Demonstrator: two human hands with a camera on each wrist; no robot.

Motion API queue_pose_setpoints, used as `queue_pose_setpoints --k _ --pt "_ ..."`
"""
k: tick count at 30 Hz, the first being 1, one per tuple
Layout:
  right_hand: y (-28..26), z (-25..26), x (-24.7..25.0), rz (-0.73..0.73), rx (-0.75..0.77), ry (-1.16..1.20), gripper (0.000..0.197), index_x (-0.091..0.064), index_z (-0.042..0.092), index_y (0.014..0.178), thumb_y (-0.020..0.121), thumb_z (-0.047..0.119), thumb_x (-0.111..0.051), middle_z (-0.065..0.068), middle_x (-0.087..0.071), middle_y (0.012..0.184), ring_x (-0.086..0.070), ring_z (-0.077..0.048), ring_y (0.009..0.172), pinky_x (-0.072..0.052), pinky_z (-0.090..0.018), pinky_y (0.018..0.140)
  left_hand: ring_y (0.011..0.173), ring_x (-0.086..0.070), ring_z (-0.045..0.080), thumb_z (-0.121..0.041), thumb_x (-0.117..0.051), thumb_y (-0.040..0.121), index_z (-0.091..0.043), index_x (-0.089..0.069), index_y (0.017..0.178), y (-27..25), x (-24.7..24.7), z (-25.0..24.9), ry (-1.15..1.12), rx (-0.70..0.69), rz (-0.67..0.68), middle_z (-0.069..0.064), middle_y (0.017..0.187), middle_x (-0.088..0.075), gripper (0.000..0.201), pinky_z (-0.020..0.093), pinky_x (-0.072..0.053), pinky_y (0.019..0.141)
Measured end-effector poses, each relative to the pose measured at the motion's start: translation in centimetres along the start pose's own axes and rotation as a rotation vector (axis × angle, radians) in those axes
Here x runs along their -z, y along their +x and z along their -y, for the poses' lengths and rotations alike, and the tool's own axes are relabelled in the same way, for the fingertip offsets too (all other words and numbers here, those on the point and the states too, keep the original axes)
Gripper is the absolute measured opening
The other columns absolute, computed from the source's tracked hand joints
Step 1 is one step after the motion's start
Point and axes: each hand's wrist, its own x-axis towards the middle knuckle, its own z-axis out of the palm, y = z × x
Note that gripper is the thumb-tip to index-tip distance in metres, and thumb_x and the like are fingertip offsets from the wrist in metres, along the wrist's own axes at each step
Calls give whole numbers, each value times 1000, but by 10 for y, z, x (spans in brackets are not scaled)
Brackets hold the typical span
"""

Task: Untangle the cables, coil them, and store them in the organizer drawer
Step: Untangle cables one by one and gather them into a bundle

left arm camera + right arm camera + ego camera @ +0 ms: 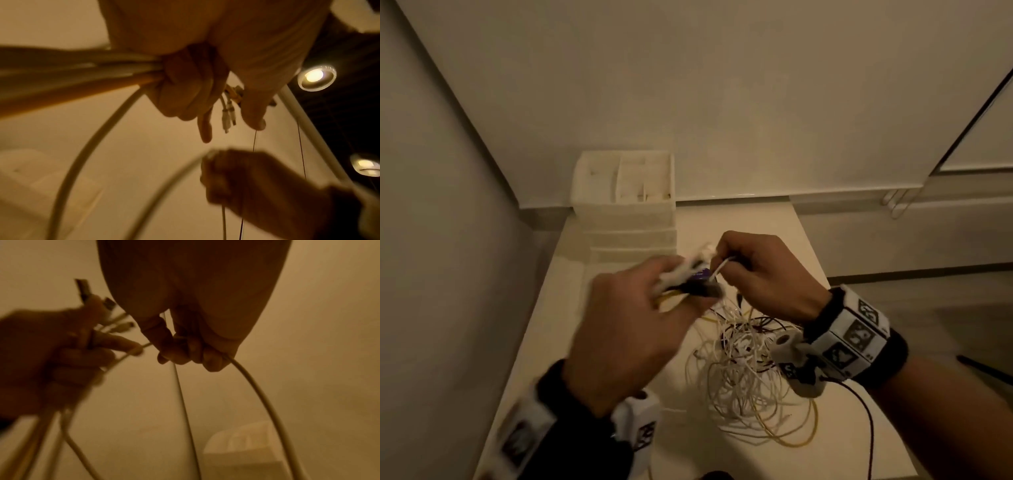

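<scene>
A tangle of white, yellow and dark cables point(746, 370) lies on the white table point(835, 455) and trails up to both raised hands. My left hand point(640, 308) grips a bundle of cable ends, its plugs point(228, 112) sticking out past the curled fingers. Just to its right, my right hand point(756, 267) pinches a single white cable point(257, 386) that hangs down in a loop. The hands are almost touching above the pile. A white organizer with stacked drawers point(626, 205) stands at the table's far left, its top tray open.
Walls close in on the left and behind the table. The table's right edge point(811, 246) drops to the floor. A dark cable point(866, 421) runs from my right wrist device across the near table.
</scene>
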Motion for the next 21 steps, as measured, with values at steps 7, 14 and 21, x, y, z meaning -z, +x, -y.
queue_pose_setpoints --k 7,14,21 --pt "-17 -32 9 110 37 286 10 -60 7 103 96 10 -53 -4 -67 77 -64 -10 69 -54 -29 68 55 -56 18 -24 -64 83 -15 -72 78 19 -17 17 23 -75 -238 0 60 -65 13 32 -44 50" --pt "-38 -135 -65 236 23 -120 9 -53 17 88 97 20 -50 2 -66 81 -59 -12 72 -44 -26 67 56 -52 10 -29 -62 90 -13 -69 82 35 13 12 92 -98 -488 -8 60 -56 19 22 -40 56" --pt "-27 -170 -38 -166 -128 -57 10 -62 9 90 92 1 -57 -3 -66 79 -63 -20 70 -50 -31 65 60 -45 6 -71 -53 79 -31 -56 84 23 53 15 -54 185 -517 -10 66 -49 40 33 -39 59"
